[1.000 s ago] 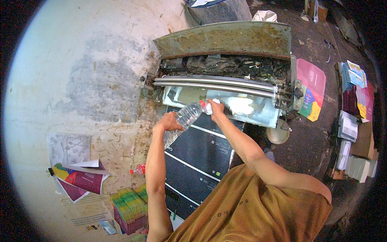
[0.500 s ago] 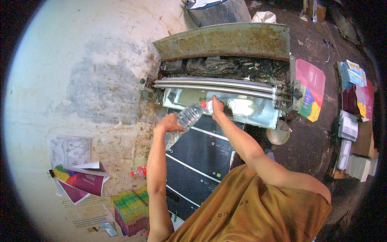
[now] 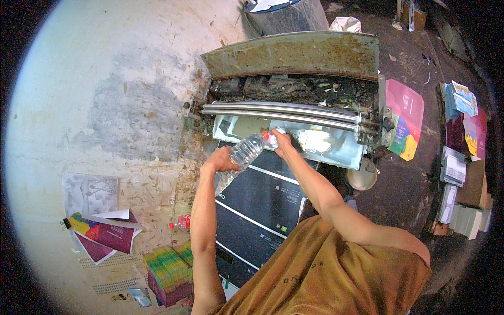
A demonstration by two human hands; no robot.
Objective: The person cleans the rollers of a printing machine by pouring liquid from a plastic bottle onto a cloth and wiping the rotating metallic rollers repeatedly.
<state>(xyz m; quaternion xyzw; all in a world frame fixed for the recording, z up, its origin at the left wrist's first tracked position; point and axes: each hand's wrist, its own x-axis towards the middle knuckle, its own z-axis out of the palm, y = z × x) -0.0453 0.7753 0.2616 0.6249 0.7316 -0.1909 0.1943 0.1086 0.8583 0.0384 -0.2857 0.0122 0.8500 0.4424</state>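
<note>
A clear plastic bottle (image 3: 247, 151) with a red cap (image 3: 265, 135) lies tilted in my left hand (image 3: 220, 160), whose fingers wrap round its body. The cap end points up and right. My right hand (image 3: 283, 144) is closed on a crumpled white cloth (image 3: 273, 140) right by the cap; whether the cloth touches the cap I cannot tell. Just beyond both hands is a shiny metal sheet (image 3: 341, 144) with pale wet-looking patches. Behind it run several steel rollers (image 3: 283, 114) of a machine.
A curved, stained metal guard (image 3: 294, 55) rises behind the rollers. Black boxes or panels (image 3: 247, 210) lie below my hands. A stained wall (image 3: 126, 115) stands at the left, with stacked green-edged paper (image 3: 168, 270) and a red-capped bottle (image 3: 182, 222) nearby. Printed sheets (image 3: 404, 118) lie at the right.
My right hand has drawn slightly down toward me, and more of the white cloth shows above its fingers. The bottle and my left hand have stayed almost in place.
</note>
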